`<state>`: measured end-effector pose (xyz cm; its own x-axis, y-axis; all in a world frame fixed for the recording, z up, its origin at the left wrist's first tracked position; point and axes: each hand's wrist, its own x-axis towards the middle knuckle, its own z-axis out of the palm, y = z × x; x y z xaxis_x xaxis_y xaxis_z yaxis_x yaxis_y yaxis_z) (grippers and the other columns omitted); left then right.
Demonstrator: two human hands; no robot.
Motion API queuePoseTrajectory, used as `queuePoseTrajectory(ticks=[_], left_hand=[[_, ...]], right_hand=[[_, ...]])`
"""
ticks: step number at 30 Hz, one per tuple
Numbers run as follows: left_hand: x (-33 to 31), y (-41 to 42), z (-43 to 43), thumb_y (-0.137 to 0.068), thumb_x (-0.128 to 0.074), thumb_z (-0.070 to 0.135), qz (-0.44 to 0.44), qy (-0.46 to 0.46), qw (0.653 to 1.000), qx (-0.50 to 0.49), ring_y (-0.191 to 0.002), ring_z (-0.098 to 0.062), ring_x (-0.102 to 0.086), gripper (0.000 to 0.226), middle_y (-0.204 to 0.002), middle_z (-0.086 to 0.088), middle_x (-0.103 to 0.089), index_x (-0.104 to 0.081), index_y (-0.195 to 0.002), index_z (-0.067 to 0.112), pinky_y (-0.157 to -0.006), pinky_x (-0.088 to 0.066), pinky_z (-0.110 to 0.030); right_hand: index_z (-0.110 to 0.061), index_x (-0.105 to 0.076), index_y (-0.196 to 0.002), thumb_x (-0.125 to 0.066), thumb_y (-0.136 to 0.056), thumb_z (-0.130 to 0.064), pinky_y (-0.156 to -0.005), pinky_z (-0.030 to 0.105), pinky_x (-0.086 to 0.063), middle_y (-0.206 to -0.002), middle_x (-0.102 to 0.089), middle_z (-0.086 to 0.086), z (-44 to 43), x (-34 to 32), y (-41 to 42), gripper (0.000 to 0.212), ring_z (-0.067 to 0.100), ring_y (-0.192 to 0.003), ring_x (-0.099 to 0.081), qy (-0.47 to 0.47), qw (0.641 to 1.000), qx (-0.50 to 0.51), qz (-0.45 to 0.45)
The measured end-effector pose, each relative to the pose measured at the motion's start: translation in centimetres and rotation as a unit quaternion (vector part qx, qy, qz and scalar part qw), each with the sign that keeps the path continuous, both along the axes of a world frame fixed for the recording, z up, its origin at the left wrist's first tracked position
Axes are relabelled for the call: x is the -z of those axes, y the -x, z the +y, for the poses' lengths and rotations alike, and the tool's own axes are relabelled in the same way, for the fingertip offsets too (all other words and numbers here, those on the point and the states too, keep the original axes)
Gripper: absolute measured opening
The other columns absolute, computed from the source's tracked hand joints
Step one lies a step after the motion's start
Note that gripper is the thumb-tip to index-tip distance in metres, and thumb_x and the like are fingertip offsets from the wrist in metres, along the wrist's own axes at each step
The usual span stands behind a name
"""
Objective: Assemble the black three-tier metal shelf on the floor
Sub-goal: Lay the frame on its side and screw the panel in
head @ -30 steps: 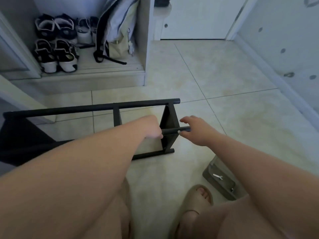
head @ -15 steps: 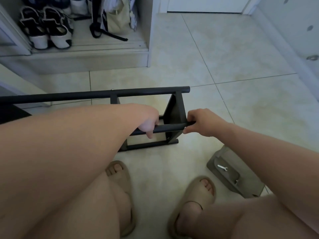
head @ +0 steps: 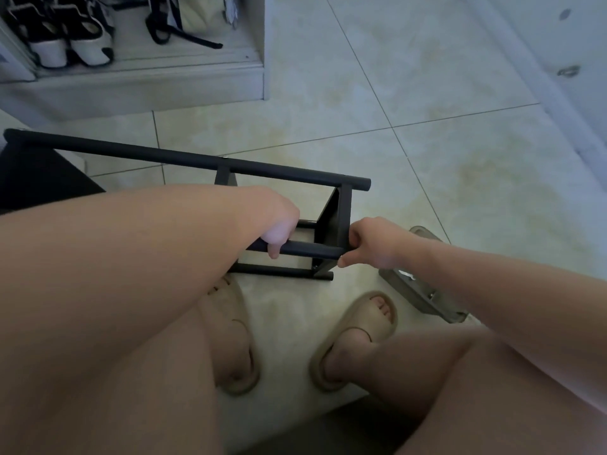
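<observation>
Black metal shelf frame of round tubes (head: 197, 160) lying on its side on the pale tiled floor (head: 410, 93), long axis running from the upper left edge of the view down toward the centre right, far tube tilted slightly downward to the right and ending in a rounded cap. At the right end, a flat black end panel (head: 331, 218) standing upright across the tubes; a short crosspiece halfway along; 1 lower tube resting on the tile just ahead of the feet. Left hand (head: 279, 224) closed over the near black tube (head: 302, 249), grip wrapped around it with fingers curled underneath. Right hand (head: 371, 241) at the right end of the same tube, beside the end panel, grip pinched with fingertips pressed together at the tube's tip; whether something small sits between them, cannot tell. Both forearms stretching in from the bottom corners and hiding much of the frame's near side. Beige foam slippers (head: 361, 326) on both feet, just below the frame. Grey shallow tray (head: 423, 297) on the floor beneath the right forearm, partly covered by it, contents too hidden to make out. Black-and-white shoes (head: 69, 44) on a low white cabinet ledge at upper left, well apart from the frame, with a bag's black straps (head: 184, 37) beside them.
</observation>
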<state>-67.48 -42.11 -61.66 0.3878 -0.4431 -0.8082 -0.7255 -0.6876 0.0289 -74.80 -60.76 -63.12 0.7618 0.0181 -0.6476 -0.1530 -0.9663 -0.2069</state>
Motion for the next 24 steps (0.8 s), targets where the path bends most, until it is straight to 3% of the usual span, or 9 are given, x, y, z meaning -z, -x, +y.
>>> queuePoseTrajectory(ticks=[3, 8, 10, 12, 14, 16, 19, 22, 24], left_hand=[[-0.1, 0.6, -0.3, -0.093, -0.068, 0.039, -0.001, -0.029, 0.999, 0.018, -0.106, -0.027, -0.06, 0.045, -0.118, -0.004, -0.064, -0.065, -0.128, 0.011, -0.083, -0.047, -0.034], [0.0, 1.2, -1.4, -0.092, -0.07, 0.038, -0.011, -0.073, 0.996, 0.042, -0.118, -0.03, -0.06, 0.05, -0.134, -0.004, -0.061, -0.06, -0.134, 0.014, -0.1, -0.05, -0.042], [-0.1, 0.9, -1.9, -0.093, -0.068, 0.038, -0.008, -0.076, 0.996, 0.04, -0.118, -0.03, -0.06, 0.047, -0.134, -0.004, -0.061, -0.06, -0.133, 0.015, -0.101, -0.049, -0.042], [-0.4, 0.3, -2.0, -0.093, -0.068, 0.04, 0.004, -0.072, 0.997, 0.01, -0.116, -0.031, -0.06, 0.045, -0.128, -0.004, -0.062, -0.06, -0.131, 0.017, -0.101, -0.049, -0.041], [-0.4, -0.4, -2.0, -0.092, -0.068, 0.043, 0.019, -0.06, 0.998, -0.032, -0.095, -0.029, -0.063, 0.038, -0.097, -0.005, -0.063, -0.065, -0.113, 0.012, -0.091, -0.051, -0.037], [0.1, -1.0, -2.0, -0.092, -0.066, 0.048, 0.05, -0.045, 0.993, -0.093, -0.065, -0.025, -0.053, 0.05, -0.071, -0.006, -0.052, -0.062, -0.102, 0.0, -0.072, -0.047, -0.032], [1.1, -1.9, -2.6, -0.096, -0.06, 0.044, 0.091, 0.016, 0.976, -0.196, -0.052, -0.022, -0.041, 0.034, -0.059, -0.005, -0.044, -0.066, -0.09, 0.011, -0.057, -0.04, -0.026], [2.5, -3.2, -3.6, -0.094, -0.062, 0.023, 0.102, 0.066, 0.961, -0.249, -0.044, -0.019, -0.039, 0.02, -0.051, -0.002, -0.046, -0.06, -0.079, 0.01, -0.049, -0.037, -0.023], [3.6, -3.8, -3.9, -0.094, -0.062, 0.015, 0.148, 0.065, 0.939, -0.302, -0.046, -0.013, -0.043, 0.018, -0.06, 0.0, -0.053, -0.061, -0.076, 0.011, -0.045, -0.037, -0.02]], right_hand=[[-0.021, -0.048, -0.075, -0.084, -0.076, -0.05, -0.053, 0.029, -0.032, -0.073, -0.055, -0.005, 0.3, 0.3, 1.8, 0.046, 0.013, -0.063, -0.048, -0.01, 1.0, 0.022, -0.014], [-0.022, -0.049, -0.079, -0.086, -0.071, -0.054, -0.054, 0.03, -0.033, -0.077, -0.054, -0.006, 0.0, 1.1, 3.4, 0.05, 0.015, -0.069, -0.05, -0.027, 0.998, 0.053, -0.011], [-0.022, -0.046, -0.093, -0.087, -0.067, -0.058, -0.061, 0.032, -0.04, -0.09, -0.054, -0.006, -0.3, 1.1, 3.2, 0.06, 0.019, -0.082, -0.053, -0.022, 0.996, 0.078, -0.029], [-0.019, -0.042, -0.122, -0.086, -0.06, -0.067, -0.083, 0.041, -0.049, -0.116, -0.051, -0.001, -0.7, 0.9, 2.7, 0.09, 0.026, -0.106, -0.051, 0.035, 0.995, 0.047, -0.08], [-0.022, -0.016, -0.153, -0.082, -0.054, -0.076, -0.107, 0.048, -0.041, -0.15, -0.031, 0.007, -0.9, 0.9, 2.2, 0.131, 0.034, -0.136, -0.034, 0.095, 0.987, -0.014, -0.132], [-0.028, 0.012, -0.159, -0.079, -0.052, -0.081, -0.119, 0.052, -0.023, -0.167, 0.002, 0.004, -1.0, 1.0, 1.5, 0.15, 0.033, -0.153, -0.004, 0.103, 0.981, -0.064, -0.15], [-0.028, 0.027, -0.155, -0.074, -0.05, -0.088, -0.123, 0.057, -0.001, -0.165, 0.029, 0.002, -1.5, 1.4, 0.3, 0.158, 0.033, -0.153, 0.023, 0.107, 0.979, -0.118, -0.126], [-0.027, 0.032, -0.152, -0.066, -0.044, -0.095, -0.122, 0.059, 0.009, -0.162, 0.035, 0.003, -2.1, 1.8, -1.1, 0.162, 0.033, -0.15, 0.031, 0.114, 0.975, -0.16, -0.105], [-0.024, 0.032, -0.153, -0.059, -0.04, -0.1, -0.121, 0.058, 0.012, -0.162, 0.036, 0.005, -2.4, 2.1, -1.9, 0.164, 0.032, -0.15, 0.032, 0.117, 0.973, -0.172, -0.096]])
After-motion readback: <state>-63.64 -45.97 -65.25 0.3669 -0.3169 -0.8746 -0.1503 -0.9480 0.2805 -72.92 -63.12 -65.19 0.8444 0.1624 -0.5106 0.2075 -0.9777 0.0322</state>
